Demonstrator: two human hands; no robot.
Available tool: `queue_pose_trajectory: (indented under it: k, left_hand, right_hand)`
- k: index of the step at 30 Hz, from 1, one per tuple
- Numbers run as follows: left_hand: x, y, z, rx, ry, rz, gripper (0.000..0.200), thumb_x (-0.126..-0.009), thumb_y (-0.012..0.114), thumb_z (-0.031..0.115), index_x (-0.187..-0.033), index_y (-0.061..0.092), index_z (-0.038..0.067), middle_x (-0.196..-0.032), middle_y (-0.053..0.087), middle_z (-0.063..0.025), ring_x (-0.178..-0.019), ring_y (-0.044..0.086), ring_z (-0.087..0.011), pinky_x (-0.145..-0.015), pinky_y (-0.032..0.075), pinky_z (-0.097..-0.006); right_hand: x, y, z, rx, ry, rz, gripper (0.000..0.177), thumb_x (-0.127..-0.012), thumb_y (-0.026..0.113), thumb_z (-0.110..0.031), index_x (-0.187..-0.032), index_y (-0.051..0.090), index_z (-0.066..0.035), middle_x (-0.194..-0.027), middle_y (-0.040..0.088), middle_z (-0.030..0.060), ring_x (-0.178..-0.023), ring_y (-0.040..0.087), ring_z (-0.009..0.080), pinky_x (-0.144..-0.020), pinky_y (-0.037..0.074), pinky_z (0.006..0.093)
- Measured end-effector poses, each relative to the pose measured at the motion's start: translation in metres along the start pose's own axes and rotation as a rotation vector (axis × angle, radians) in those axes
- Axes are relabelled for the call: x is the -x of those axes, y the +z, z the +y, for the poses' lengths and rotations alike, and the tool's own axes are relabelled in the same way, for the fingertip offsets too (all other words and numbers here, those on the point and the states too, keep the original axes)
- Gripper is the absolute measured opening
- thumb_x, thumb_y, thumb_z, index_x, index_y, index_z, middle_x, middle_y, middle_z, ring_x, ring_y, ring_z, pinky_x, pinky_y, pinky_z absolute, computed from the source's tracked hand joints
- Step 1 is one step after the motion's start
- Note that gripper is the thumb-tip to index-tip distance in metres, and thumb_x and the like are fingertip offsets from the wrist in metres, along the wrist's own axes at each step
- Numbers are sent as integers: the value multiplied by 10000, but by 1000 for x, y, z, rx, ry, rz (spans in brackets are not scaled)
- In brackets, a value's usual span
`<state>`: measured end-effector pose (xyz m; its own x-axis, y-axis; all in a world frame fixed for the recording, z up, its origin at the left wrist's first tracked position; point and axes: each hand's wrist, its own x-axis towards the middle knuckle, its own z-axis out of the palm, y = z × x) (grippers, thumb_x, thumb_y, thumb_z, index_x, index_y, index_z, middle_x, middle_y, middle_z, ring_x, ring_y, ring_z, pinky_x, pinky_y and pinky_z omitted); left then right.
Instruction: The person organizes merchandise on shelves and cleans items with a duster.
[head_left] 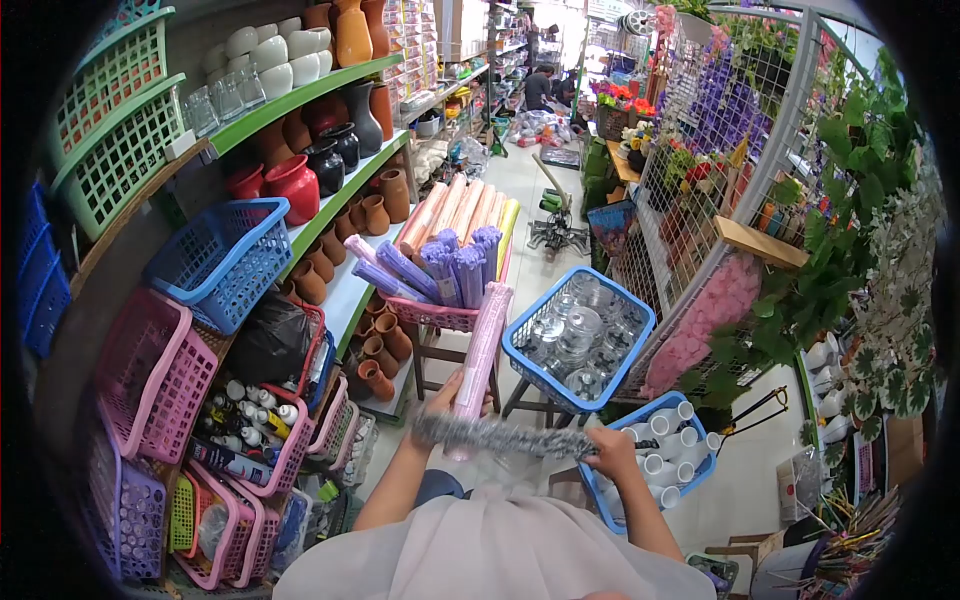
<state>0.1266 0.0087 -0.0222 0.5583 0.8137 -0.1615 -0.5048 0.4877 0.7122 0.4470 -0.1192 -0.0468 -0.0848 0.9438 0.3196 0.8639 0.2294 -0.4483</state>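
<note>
My left hand is closed round the lower part of a long pink plastic-wrapped roll, which points up and away from me. My right hand grips a duster with a fluffy grey head and a dark handle end showing past the fist. The duster lies sideways across my front, passing over the roll's lower end and hiding part of my left wrist. Just ahead, a pink basket holds upright purple-wrapped rolls and peach-coloured rolls.
A blue basket of clear plastic containers stands right of the roll. Below it, another blue basket holds white cups. Shelves with pots line the left; a wire rack with artificial flowers lines the right. People are far down the aisle.
</note>
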Motion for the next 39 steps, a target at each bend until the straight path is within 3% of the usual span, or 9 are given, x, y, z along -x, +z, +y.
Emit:
queue_pose_trajectory:
  k: [5, 11, 13, 17, 26, 29, 33, 36, 39]
  left_hand:
    - [-8, -16, -9, -43, -61, 122, 506, -965, 410, 460, -1171, 505, 8, -919, 607, -95, -758, 614, -180, -657, 534, -291]
    - [-4, -15, -5, 60, -63, 79, 537, -978, 322, 478, -1116, 541, 7, -911, 616, -117, -775, 606, -195, -665, 513, -329]
    - [-10, -21, -5, 150, -63, -134, 515, -979, 338, 459, -1157, 529, 14, -958, 620, -132, -822, 603, -205, -694, 514, -336]
    - [-1, -11, -3, 167, -57, 77, 455, -971, 394, 435, -1125, 539, 31, -927, 608, -104, -762, 600, -205, -665, 525, -336]
    - [15, -23, -5, 5, 67, 217, 490, -964, 420, 453, -1269, 460, 71, -1006, 614, -79, -758, 629, -176, -594, 540, -281]
    - [1, -67, -5, 150, -97, -107, 582, -940, 415, 521, -1247, 458, 30, -994, 574, -109, -794, 556, -228, -661, 517, -332]
    - [17, -38, 8, 155, -95, -38, 514, -954, 397, 493, -1157, 494, 31, -959, 576, -118, -727, 529, -210, -567, 459, -322]
    - [22, -34, 11, -11, -82, 175, 497, -955, 396, 484, -1127, 504, 30, -898, 577, -119, -700, 513, -182, -554, 436, -313]
    - [18, -47, 9, -92, 18, -239, 455, -961, 404, 443, -1144, 510, 40, -894, 588, -76, -807, 594, -169, -654, 515, -316]
  right_hand:
    - [-9, 2, -12, -91, 344, 121, 372, -609, 753, -219, -931, 644, -70, -812, 639, 158, -733, 624, 349, -641, 485, 414]
    - [-2, 2, 2, 60, -24, -44, 325, -640, 755, -275, -854, 626, -69, -772, 637, 152, -728, 617, 362, -628, 484, 429]
    - [-9, 11, 0, -56, 354, 136, 347, -604, 770, -280, -837, 604, -83, -782, 630, 133, -742, 623, 335, -623, 488, 418]
    - [-2, 3, -5, 4, -83, -72, 329, -664, 743, -305, -875, 633, -77, -778, 643, 146, -722, 616, 359, -634, 484, 427]
    - [-2, 25, -20, -159, -37, 52, 311, -655, 751, -273, -871, 662, -68, -816, 652, 157, -747, 632, 336, -650, 490, 397]
    - [-2, 20, -32, -16, -29, -48, 300, -647, 758, -267, -854, 663, -72, -811, 651, 155, -747, 634, 332, -649, 490, 398]
    - [-9, 26, -49, -157, 403, 67, 377, -636, 766, -317, -913, 645, -91, -852, 656, 120, -788, 632, 323, -645, 496, 399]
    - [1, 18, -62, -54, 78, 15, 338, -665, 753, -302, -898, 647, -81, -799, 650, 140, -742, 627, 345, -635, 488, 402]
    - [9, 12, -70, 68, -85, -82, 302, -690, 746, -272, -899, 655, -73, -749, 640, 161, -709, 623, 360, -637, 488, 398]
